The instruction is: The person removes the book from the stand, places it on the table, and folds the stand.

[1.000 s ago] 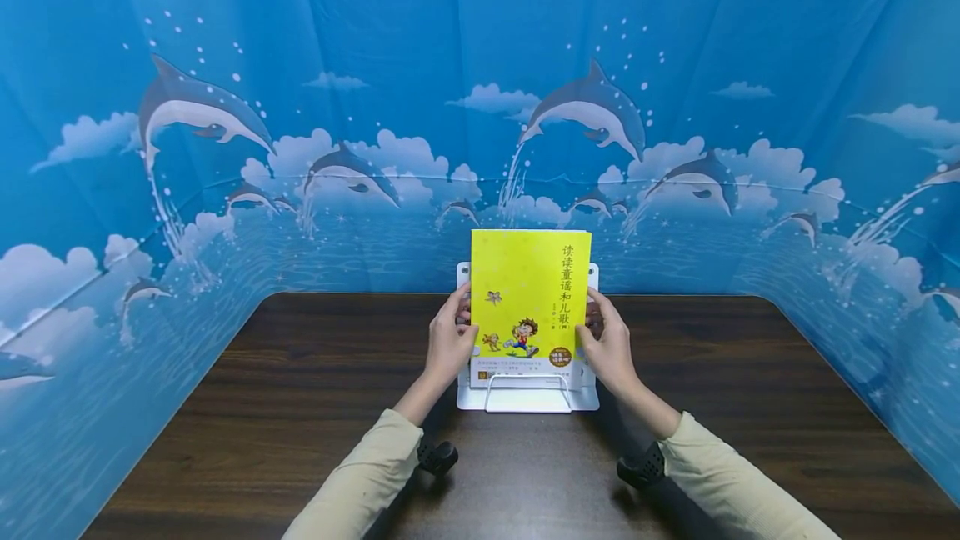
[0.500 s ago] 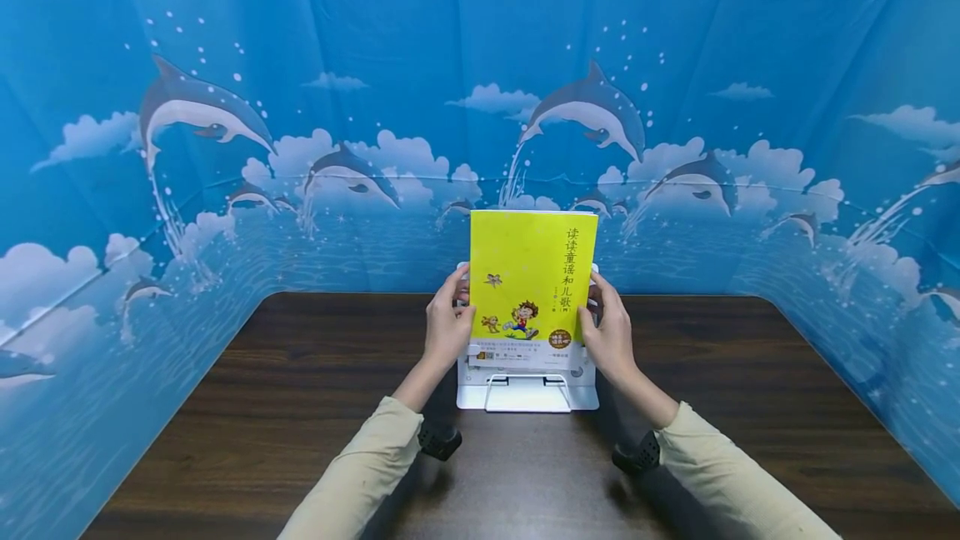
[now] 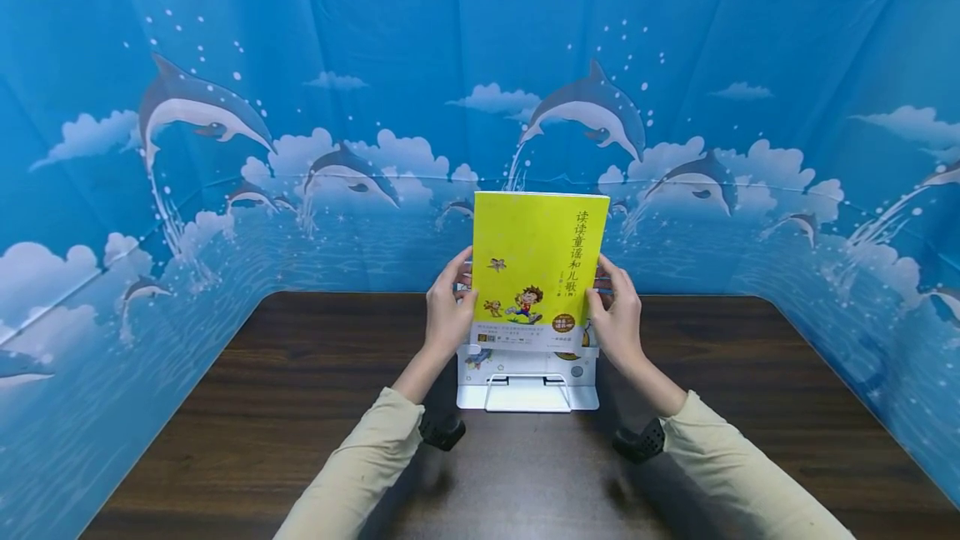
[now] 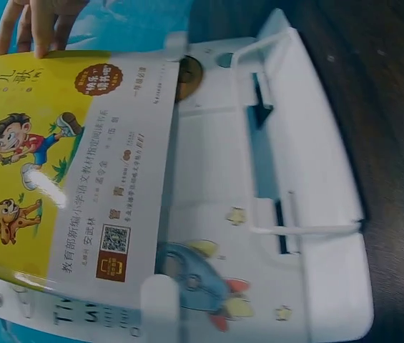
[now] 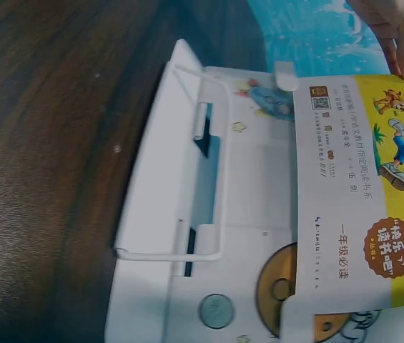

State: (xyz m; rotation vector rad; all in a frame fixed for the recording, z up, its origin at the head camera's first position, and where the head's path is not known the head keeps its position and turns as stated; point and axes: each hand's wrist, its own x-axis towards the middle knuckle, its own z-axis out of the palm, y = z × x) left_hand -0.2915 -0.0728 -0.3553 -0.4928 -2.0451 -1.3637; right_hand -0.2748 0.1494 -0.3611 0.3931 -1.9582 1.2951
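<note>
A yellow children's book (image 3: 525, 232) with a white lower band stands raised, its cover facing me. My left hand (image 3: 447, 315) grips its left edge, thumb on the front and the other fingers behind. On the opposite edge my right hand (image 3: 617, 319) holds it the same way. Behind and below is a white book stand (image 3: 528, 396) with cartoon prints and a wire bracket (image 5: 219, 171) at its ledge. The book's bottom edge is above that bracket, apart from it. Much of the stand's back panel is hidden behind the book. A white side tab (image 4: 160, 300) shows near the book's lower corner.
The stand rests on a dark wood table (image 3: 300, 407). A blue dolphin-print curtain (image 3: 375, 65) hangs behind and along both sides. Each wrist bears a black device, such as the left wrist camera (image 3: 442, 432).
Both hands have lifted the book up out of the wire bracket and slightly toward me and the right. More of the stand's printed panel shows below it. The stand has stayed in place.
</note>
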